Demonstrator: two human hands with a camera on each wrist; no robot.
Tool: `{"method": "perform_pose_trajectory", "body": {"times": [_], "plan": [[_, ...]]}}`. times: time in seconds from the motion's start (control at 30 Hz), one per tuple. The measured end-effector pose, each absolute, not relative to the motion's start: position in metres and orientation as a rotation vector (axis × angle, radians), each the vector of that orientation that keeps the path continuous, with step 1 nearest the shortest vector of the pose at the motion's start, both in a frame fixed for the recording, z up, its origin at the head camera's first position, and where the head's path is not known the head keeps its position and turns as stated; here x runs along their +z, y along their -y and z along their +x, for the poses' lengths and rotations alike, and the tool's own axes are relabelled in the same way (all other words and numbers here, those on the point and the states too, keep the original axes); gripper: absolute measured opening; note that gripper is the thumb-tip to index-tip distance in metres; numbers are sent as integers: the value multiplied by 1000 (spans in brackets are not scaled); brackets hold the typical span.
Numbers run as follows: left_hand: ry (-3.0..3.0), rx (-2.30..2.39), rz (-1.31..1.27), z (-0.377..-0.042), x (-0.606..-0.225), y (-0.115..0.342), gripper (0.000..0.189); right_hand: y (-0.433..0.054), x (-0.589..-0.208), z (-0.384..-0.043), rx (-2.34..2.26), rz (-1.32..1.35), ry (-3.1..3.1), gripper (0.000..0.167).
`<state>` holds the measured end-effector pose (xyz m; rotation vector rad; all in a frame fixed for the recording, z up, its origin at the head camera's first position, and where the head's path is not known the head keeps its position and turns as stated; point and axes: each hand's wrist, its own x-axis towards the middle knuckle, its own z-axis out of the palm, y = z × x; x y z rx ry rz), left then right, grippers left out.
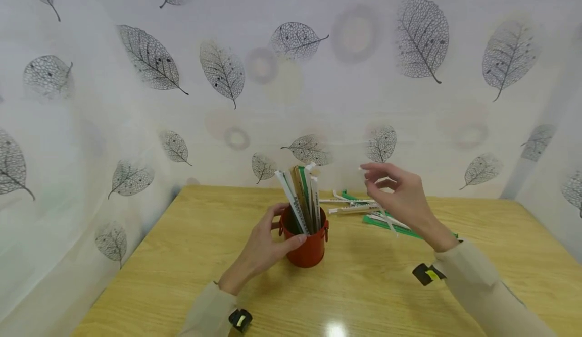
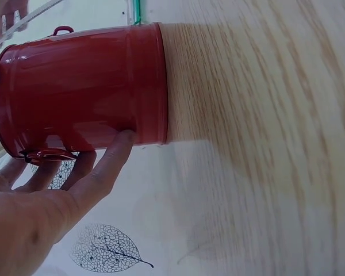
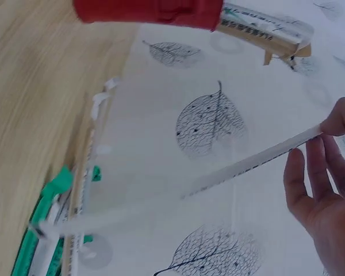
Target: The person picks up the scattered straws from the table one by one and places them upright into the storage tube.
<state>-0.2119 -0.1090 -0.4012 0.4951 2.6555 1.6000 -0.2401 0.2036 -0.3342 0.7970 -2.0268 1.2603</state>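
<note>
Red bucket [image 1: 309, 253] gripped by my left hand [image 1: 265, 246], likely for steadiness, my right hand [image 1: 400, 195] pinches a wrapped straw [image 3: 259, 162] by one end.

A table [image 1: 182, 236] with a light yellow-brown wood grain stretched across the lower part of the head view, a bright patch of glare [image 1: 335, 329] shining near the bottom edge. Behind it and along both sides stood a pale, whitish covering [image 1: 318, 109], printed with dark skeleton leaves [image 1: 423, 39] on thin stems and soft, blurred grey rings [image 1: 356, 34].
</note>
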Motion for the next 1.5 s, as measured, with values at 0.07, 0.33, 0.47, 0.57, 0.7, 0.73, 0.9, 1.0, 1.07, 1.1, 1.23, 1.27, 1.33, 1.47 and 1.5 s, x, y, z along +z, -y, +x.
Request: {"method": "perform_pose_trajectory", "body": {"times": [0.07,0.33,0.47,0.57,0.7,0.73,0.9,1.0,1.07,1.1,1.23,1.27,1.33,1.47,1.5], "plan": [[-2655,1607,499,-212,-401,109,76,-199,-328,-239,1320,781,1987,45],[-2659,1602,493,-213,-401,109,75,-180,-305,-239,1392,757,1839,41],[-2656,1613,494,-213,-401,109,74,-169,-293,-239,1439,750,1764,33],[-2653,1621,493,-213,-401,109,74,-160,-283,-238,1504,743,1695,32],[-2653,1617,484,-213,-401,109,74,-148,-270,-235,1599,760,1596,33],[-2654,1613,480,-213,-401,109,74,-145,-268,-234,1617,771,1575,33],[-2651,1612,480,-214,-401,109,75,-130,-265,-233,1658,811,1543,33],[-2654,1611,486,-214,-400,108,75,-124,-272,-234,1677,818,1561,33],[-2654,1612,491,-215,-400,108,74,-122,-279,-235,1679,819,1581,33],[-2655,1612,493,-215,-400,108,74,-121,-283,-236,1680,817,1593,33],[-2655,1614,495,-215,-401,108,74,-119,-300,-240,1682,792,1652,34],[-2654,1614,495,-215,-401,108,74,-118,-304,-240,1685,778,1671,34],[-2656,1611,495,-215,-401,108,74,-118,-313,-241,1690,750,1715,34],[-2656,1601,505,-217,-402,108,75,-118,-330,-242,1711,703,1802,33],[-2656,1601,507,-217,-402,108,75,-118,-334,-243,1711,697,1826,32]]}}
